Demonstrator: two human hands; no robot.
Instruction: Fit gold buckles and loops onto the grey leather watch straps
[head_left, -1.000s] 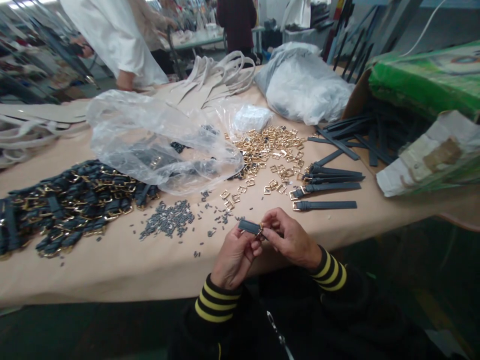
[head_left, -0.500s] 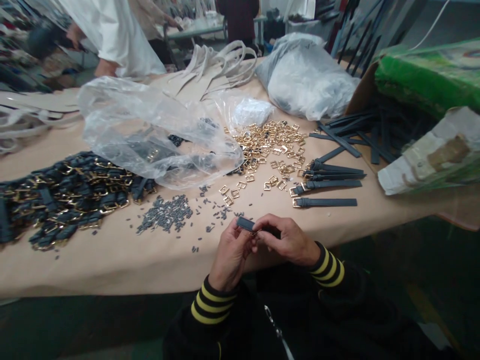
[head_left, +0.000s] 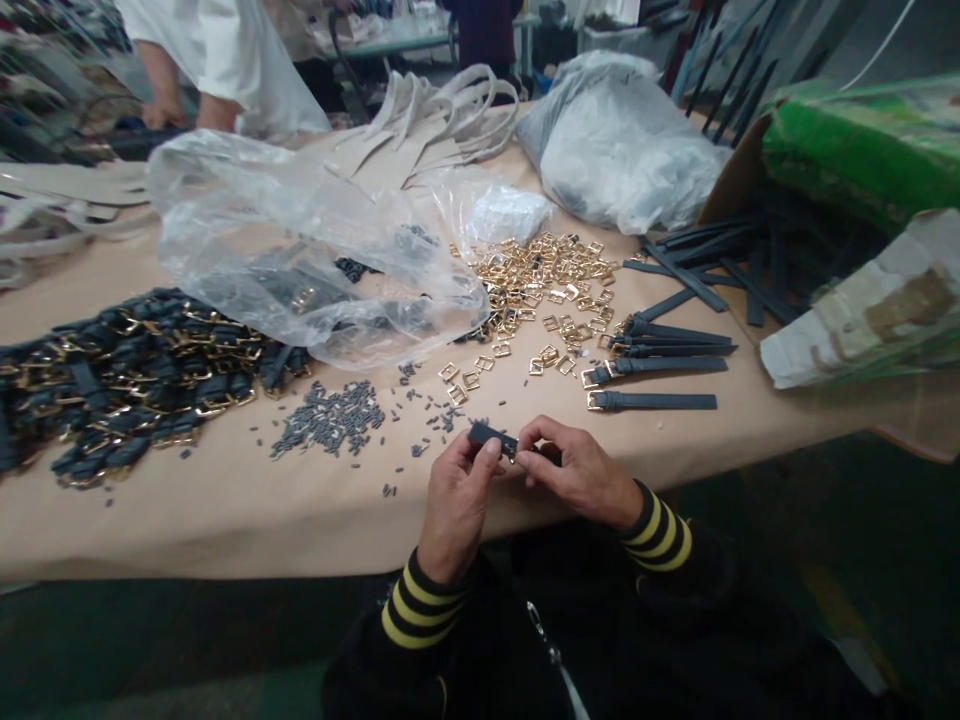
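Observation:
Between my two hands, over the table's near edge, is a dark grey strap (head_left: 491,437) with a bit of gold metal near its middle. My left hand (head_left: 459,500) is closed on one end, thumb pressed on top. Fingers of my right hand (head_left: 577,468) pinch the strap by the gold part; its other end is partly hidden under them. Beyond my hands lie loose gold buckles (head_left: 536,280). A heap of small dark grey loops (head_left: 330,418) is to the left. Several straps with buckles fitted (head_left: 652,401) lie in a row to the right.
At the left is a large pile of dark buckled straps (head_left: 135,380). A clear plastic bag (head_left: 315,240) covers part of the table. Further back are pale straps (head_left: 427,130), a stuffed plastic bag (head_left: 622,150) and a green-covered box (head_left: 862,150). A person in white (head_left: 247,70) stands behind.
My left thumb has come over the top of the strap, which now shows gold between my hands. My right fingers have shifted slightly. The co-worker's hands have moved at the back left.

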